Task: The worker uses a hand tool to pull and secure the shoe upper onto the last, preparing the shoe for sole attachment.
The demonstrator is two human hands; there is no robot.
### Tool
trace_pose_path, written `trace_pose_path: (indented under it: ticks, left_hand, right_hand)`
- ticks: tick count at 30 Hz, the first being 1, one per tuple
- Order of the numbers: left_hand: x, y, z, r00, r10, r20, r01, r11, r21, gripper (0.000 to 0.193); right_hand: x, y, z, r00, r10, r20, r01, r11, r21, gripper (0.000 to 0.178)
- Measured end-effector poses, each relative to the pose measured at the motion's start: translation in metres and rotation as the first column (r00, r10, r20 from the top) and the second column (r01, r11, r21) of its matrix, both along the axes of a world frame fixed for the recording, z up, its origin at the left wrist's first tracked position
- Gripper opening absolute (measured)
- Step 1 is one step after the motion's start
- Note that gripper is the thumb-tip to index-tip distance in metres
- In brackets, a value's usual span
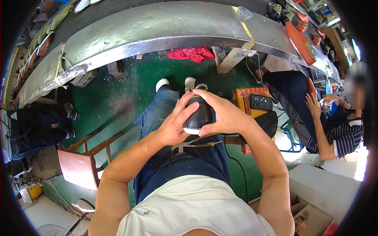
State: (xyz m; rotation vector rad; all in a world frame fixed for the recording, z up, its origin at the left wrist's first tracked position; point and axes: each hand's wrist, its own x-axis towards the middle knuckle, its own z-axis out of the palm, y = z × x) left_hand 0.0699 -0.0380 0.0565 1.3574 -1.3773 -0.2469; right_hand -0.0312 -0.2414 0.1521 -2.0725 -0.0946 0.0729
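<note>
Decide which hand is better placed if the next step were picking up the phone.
Probably the right hand: it is nearer the phone, while the left hand is across the shoe. Both hold the shoe, so the right would first let go.

Black with a white zigzag-stitched edge, the shoe [199, 117] contrasts with your off-white shirt [189, 200] and faded blue jeans [157, 114], amid green floor [118, 92], silver-grey table [165, 23], pinkish-red cloth [193, 54], black phone [261, 102] and a co-worker's dark, white-striped top [341, 139].

No words or numbers are legible; the white shirt [193, 208] bears an emblem [146, 212].
</note>
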Motion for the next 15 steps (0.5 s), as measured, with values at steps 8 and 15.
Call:
trace_pose_path:
  ticks: [8,15]
  left_hand:
    - [0.006,0.007,0.004,0.985,0.163,0.048,-0.17,0.959,0.227,0.109]
    - [0.01,0.006,-0.028,0.933,0.202,-0.298,-0.118,0.954,0.276,0.103]
  right_hand:
    - [0.015,0.022,0.018,0.997,-0.032,-0.07,0.0,0.911,-0.413,0.093]
    - [0.004,0.033,-0.005,0.952,-0.275,0.138,0.291,0.95,-0.115,0.102]
